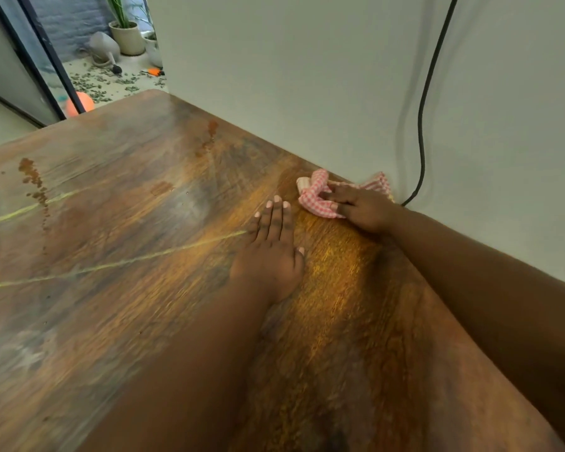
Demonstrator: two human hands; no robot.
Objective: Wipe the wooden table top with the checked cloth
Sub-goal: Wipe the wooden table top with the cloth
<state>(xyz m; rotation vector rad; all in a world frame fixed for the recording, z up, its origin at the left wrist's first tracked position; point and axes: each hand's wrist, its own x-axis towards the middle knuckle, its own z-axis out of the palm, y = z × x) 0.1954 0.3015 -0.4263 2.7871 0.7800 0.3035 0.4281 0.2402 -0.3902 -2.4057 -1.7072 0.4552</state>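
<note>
While both bare forearms are stretched out from the near edge across the wooden desk (128, 288), the left hand (271, 246) is laid flat on the wood, palm down, with its fingers straight and close together and nothing held in it. Just beyond it and to the right, the right hand (359, 207) is set on the checked cloth (317, 194) — a pink-and-white one, bunched up — with its fingers curled into the folds, so that the cloth is gripped and pressed against the desk top. The cloth is found at the far right edge of the desk, right beside the pale wall (307, 76), and part of it sticks out past the hand on both sides. The two hands are near each other but are not touching. Farther left, brownish spots (35, 184) and thin pale streaks can be seen on the wood. A black cable (424, 125) is hung down the wall to the desk edge just behind the cloth. Farthest off, past the desk's far corner, an orange ball (79, 104) and potted plants (126, 34) are seen on a littered floor.
</note>
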